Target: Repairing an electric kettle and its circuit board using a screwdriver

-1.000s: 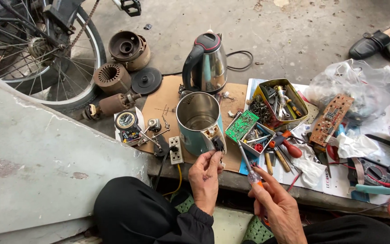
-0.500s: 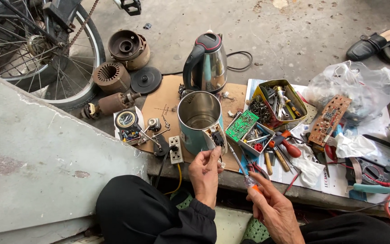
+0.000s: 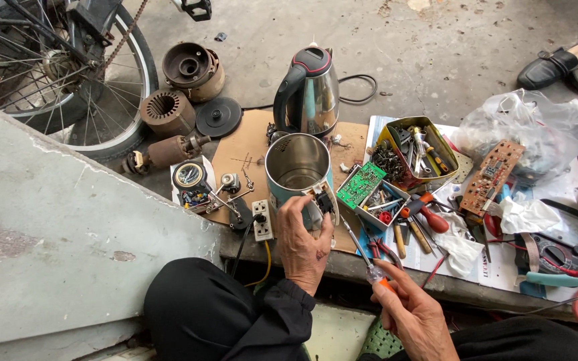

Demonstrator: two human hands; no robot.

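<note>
— Kettle [image 3: 297,175] body sits lidless at the near edge of the cardboard [image 3: 242,150], its switch housing opened, wires showing; I judge the repair midway, reassembly left.

— And your hands?

— My left hand [image 3: 304,241] curls about the housing, fingers pinching its white part. My right hand [image 3: 413,314] is closed round a screwdriver [image 3: 362,247], tip raised toward the kettle. Another kettle [image 3: 308,90] stands behind; parts tin [image 3: 416,150] lies rightward.

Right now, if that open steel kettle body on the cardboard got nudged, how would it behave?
The open kettle body looks like thin, empty metal, so probably light for its size. It stands upright and tallish, so a push near the rim might tip it, though the left hand grips its handle side. Its shiny wall likely feels slippery.
</note>
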